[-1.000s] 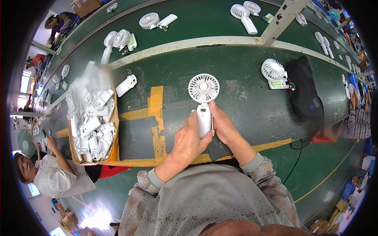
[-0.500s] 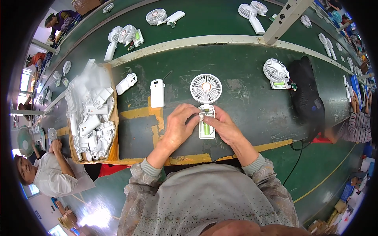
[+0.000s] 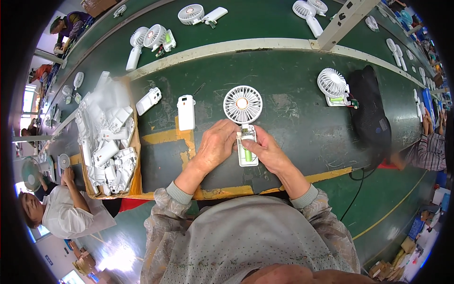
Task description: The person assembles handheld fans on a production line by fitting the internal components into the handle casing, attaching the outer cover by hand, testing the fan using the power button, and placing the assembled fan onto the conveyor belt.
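A white handheld fan (image 3: 242,104) lies face up in front of me, its handle toward my body. The handle is uncovered and shows a green battery (image 3: 248,155) and small parts near the neck. My right hand (image 3: 270,152) wraps the handle's right side, its thumb pressed over the inside. From the left, my left hand (image 3: 215,146) has its fingers closed at the handle's upper left edge; a tiny pale piece shows by the fingertips, too small to name. Left of the fan lie a white handle cover (image 3: 186,112) and another white casing part (image 3: 149,101).
At left stands a carton (image 3: 135,177) heaped with white casing parts. Another opened fan (image 3: 333,83) lies at right beside a black bag (image 3: 370,111). A metal rail (image 3: 213,51) crosses the bench, with more fans beyond. A person (image 3: 66,208) sits at left.
The fan's head has tilted slightly to the left and my left hand has shifted a little up and over the handle's edge. My right thumb stays on the handle.
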A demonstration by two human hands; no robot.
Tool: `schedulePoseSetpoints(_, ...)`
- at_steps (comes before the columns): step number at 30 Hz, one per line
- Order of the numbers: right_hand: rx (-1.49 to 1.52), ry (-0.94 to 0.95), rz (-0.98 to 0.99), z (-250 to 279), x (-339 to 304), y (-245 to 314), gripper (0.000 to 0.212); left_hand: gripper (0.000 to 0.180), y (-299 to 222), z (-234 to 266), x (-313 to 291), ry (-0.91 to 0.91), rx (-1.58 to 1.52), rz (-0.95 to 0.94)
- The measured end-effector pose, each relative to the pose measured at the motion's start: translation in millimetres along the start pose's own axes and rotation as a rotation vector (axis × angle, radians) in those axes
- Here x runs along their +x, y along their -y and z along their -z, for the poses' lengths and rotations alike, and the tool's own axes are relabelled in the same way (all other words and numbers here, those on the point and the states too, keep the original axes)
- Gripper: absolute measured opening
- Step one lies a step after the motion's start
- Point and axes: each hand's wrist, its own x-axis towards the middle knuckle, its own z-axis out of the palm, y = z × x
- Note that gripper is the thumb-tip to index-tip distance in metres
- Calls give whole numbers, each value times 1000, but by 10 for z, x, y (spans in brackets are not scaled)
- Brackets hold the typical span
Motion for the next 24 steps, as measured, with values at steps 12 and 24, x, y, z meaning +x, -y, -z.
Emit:
schedulePoseSetpoints(12, 57, -76, -88, 0, -11, -30, 32, 7, -38, 2, -66, 5, -52, 60)
schedulePoseSetpoints(24, 70, -69, -95, -13, 7, -32, 35, 54, 246, 303, -110, -310, 818, 355)
